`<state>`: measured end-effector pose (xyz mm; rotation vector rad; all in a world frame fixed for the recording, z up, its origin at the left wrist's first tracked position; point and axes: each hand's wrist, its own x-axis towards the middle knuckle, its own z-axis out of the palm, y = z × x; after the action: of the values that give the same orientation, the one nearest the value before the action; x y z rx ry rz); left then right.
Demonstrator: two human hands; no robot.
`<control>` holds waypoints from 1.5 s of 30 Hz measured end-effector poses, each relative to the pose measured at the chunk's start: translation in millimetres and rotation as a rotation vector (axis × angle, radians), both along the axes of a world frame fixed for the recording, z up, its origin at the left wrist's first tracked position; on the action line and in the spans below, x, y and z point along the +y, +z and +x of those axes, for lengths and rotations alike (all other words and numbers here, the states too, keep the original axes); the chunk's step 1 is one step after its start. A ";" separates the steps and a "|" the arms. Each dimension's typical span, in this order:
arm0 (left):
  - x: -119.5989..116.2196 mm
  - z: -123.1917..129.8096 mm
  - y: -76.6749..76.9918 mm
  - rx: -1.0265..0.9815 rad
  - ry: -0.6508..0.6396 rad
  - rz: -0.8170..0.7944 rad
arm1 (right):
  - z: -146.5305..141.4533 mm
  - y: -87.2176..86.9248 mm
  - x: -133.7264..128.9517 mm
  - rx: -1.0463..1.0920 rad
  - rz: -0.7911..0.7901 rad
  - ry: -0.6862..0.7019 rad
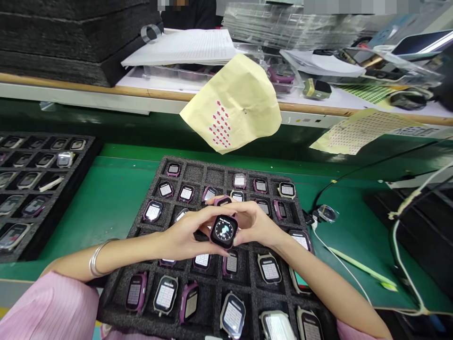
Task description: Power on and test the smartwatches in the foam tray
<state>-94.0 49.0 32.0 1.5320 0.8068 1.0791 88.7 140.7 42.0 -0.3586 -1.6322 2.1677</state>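
Observation:
Between my two hands is a purple-cased smartwatch (pixel 224 231), its lit screen showing a dial with a blue-white figure. My left hand (pixel 189 236) grips it from the left, with the thumb along the lower edge. On the other side, my right hand (pixel 260 224) pinches its right edge. A second purple watch (pixel 222 201) shows just behind my fingers; whether they hold it is unclear. Below lies a black foam tray (pixel 195 174) with watches in its compartments, many with white list screens, among them a silver-framed watch (pixel 165 293) and a purple watch (pixel 136 291).
Another foam tray (pixel 90 146) of watches lies at the left. A shelf edge (pixel 155 94) crosses the back, with yellow sticker paper (pixel 244 99) hanging from it. White cables (pixel 396 241) and a green pen-like stick (pixel 364 269) are at the right. Behind the shelf sits a person (pixel 198 14).

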 end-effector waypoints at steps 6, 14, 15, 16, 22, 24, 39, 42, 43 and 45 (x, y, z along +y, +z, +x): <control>0.1 2.8 -0.7 -0.002 0.040 0.051 | 0.4 -0.1 -1.5 -0.008 -0.031 -0.016; -0.9 3.4 0.3 -0.026 0.032 0.051 | -0.4 -1.5 -1.3 0.036 -0.047 0.011; -0.9 3.6 -0.1 -0.025 0.044 0.058 | -0.6 -1.7 -1.3 0.030 -0.044 0.007; -0.7 3.8 -0.5 -0.023 0.056 0.066 | -0.7 -1.8 -1.3 0.024 -0.040 0.002; 0.4 3.5 -2.2 -0.014 0.095 0.137 | -0.9 -2.3 -0.6 0.057 -0.037 0.022; 0.3 3.5 -2.5 -0.024 0.092 0.127 | -0.9 -2.1 -0.8 0.056 -0.026 0.022; 0.3 5.3 -4.5 -0.052 0.069 0.089 | -0.3 -1.9 -0.9 0.032 -0.022 0.002; 0.2 4.9 -4.2 -0.047 0.082 0.104 | -0.2 -1.7 -0.8 0.042 -0.024 0.014; 0.1 4.7 -4.0 -0.050 0.085 0.109 | -0.2 -1.9 -0.8 0.048 -0.021 0.021; -0.1 4.5 -3.9 -0.054 0.090 0.116 | -0.4 -2.5 -0.6 0.055 -0.019 0.025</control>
<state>-89.4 48.9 28.1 1.5683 0.7937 1.2466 88.2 140.0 39.5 -0.2830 -1.5955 2.1928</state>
